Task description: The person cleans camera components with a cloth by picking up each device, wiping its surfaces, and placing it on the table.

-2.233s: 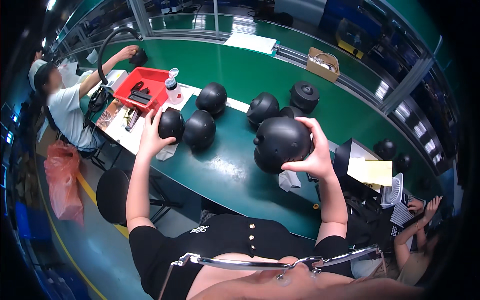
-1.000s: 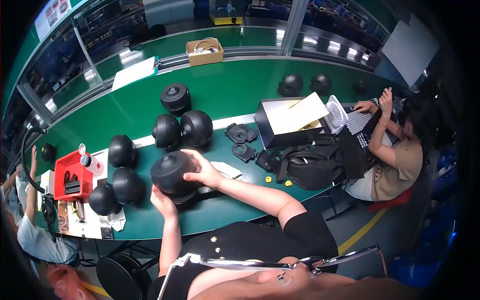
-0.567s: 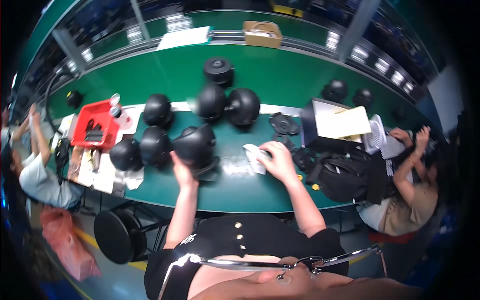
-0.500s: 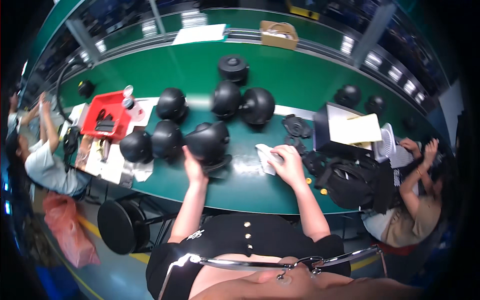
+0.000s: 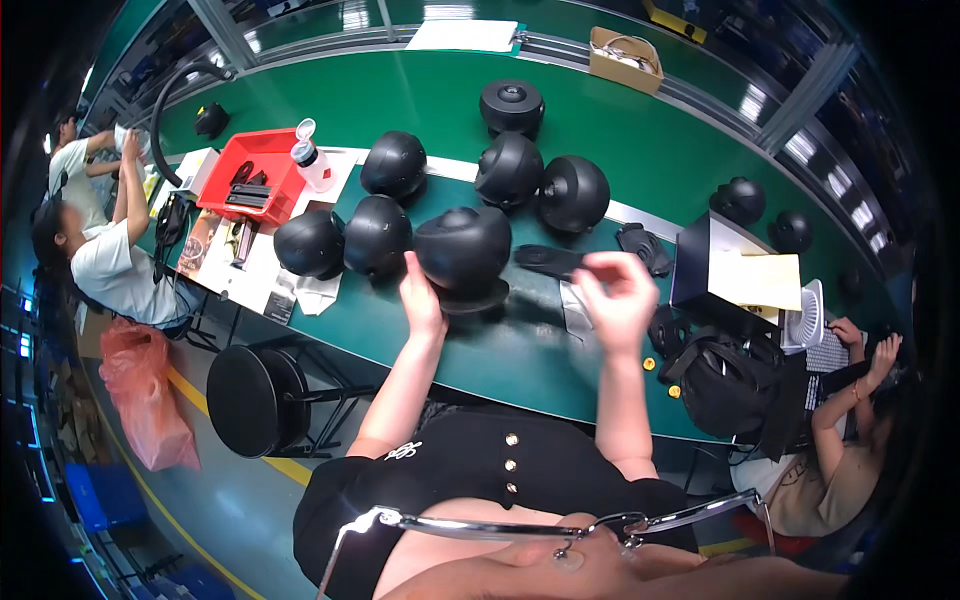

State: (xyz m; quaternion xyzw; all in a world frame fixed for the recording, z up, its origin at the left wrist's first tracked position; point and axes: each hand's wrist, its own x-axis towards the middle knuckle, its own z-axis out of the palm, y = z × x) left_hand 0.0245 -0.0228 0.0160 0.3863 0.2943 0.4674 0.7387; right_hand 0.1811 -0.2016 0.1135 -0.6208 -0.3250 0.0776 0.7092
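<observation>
My left hand [image 5: 423, 298] grips a glossy black ball-shaped housing [image 5: 462, 247] from its near left side, above the green table. A round flange shows beneath it, tilted. Over the table to its right, my right hand [image 5: 620, 296] is pinched on a flat black part [image 5: 546, 261], which points toward the housing and is smeared by motion. A white cloth [image 5: 576, 312] lies on the tabletop under that hand. More black ball housings surround the held one: two at its left [image 5: 377, 236], [image 5: 309, 243] and several behind [image 5: 508, 168].
A red bin [image 5: 250, 172] with black parts and a white bottle [image 5: 311, 165] stand at the left. At right are loose black parts [image 5: 644, 246], a dark box [image 5: 702, 270], a black backpack [image 5: 722, 385] and small yellow pieces [image 5: 674, 392]. Other people sit at both ends.
My right hand has let go of the white cloth and now holds the flat black part. The ball housing stays in my left hand, turned somewhat. The view has shifted.
</observation>
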